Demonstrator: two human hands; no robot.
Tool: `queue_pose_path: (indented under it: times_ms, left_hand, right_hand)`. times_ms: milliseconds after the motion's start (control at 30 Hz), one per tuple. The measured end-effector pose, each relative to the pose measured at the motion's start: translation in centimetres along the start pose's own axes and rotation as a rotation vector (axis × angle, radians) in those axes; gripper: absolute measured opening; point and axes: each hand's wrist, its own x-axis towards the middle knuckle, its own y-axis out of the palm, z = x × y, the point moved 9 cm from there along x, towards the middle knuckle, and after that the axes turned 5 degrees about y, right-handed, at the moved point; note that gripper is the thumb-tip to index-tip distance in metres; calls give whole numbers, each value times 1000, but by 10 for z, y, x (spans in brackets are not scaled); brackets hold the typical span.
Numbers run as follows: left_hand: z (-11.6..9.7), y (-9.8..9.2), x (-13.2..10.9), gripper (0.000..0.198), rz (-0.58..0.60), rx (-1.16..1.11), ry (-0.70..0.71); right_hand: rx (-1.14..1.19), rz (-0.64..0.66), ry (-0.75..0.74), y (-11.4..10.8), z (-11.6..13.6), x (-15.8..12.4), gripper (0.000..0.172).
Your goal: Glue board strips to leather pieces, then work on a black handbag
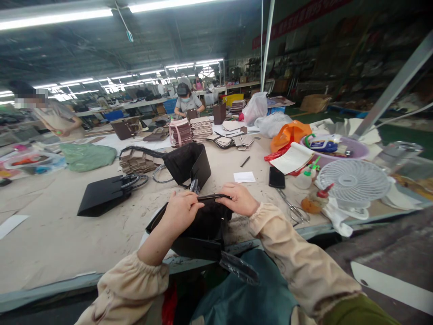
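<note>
A worker's left hand [182,210] and right hand [239,198], each grip pinching the far rim, hold an open black bag [199,247] at the near edge of a worktop [67,243], scissors [298,212] lying to the right.

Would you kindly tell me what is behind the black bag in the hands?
Another black bag stands open behind it; the left hand and held bag hide some table.
</note>
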Motion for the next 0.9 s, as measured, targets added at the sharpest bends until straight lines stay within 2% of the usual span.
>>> queue_pose_path:
  times_ms: [467,700,900]
  left_hand:
    - [1,0,6,28,17,81,-38]
    - [4,1,3,29,34,41,-43]
    - [8,-1,-2,25,48,-29,-30]
  right_hand:
    - [54,69,-43,1,1,1,21]
    - [75,64,-71,1,4,-1,22]
    - [148,36,-28,0,3,0,25]
